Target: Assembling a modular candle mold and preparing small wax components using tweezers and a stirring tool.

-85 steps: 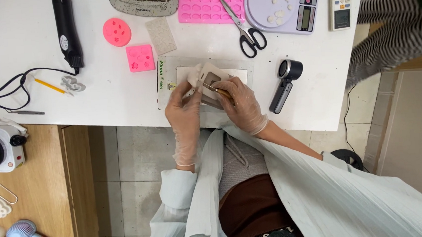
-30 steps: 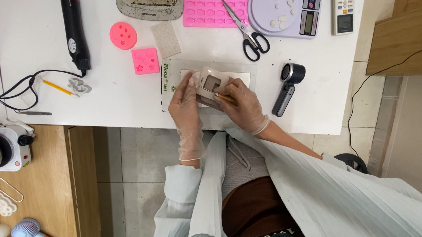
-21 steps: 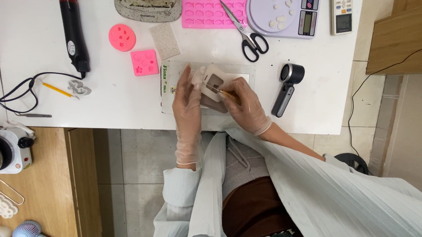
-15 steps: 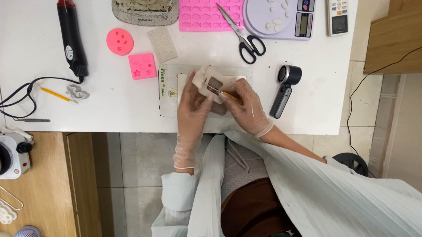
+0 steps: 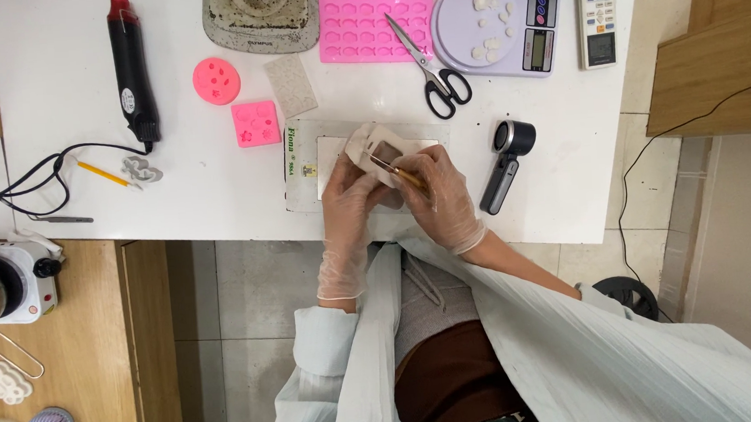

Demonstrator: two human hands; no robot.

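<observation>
Head camera looks down at a small pale mold point(image 5: 377, 146) with a dark middle, held by the left hand point(image 5: 349, 191) over a white tray point(image 5: 302, 168). The right hand point(image 5: 438, 189) pinches a thin brown stick point(image 5: 397, 172) into it. Pink molds point(image 5: 256, 123) lie nearby on the white table point(image 5: 215, 187).

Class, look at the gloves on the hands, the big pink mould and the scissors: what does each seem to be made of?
Gloves: thin clear plastic or vinyl, wrinkled, see-through. Pink mould: probably silicone, matte, rows of moulded cavities. Scissors: shiny metal blades, black handles, likely plastic.
</observation>
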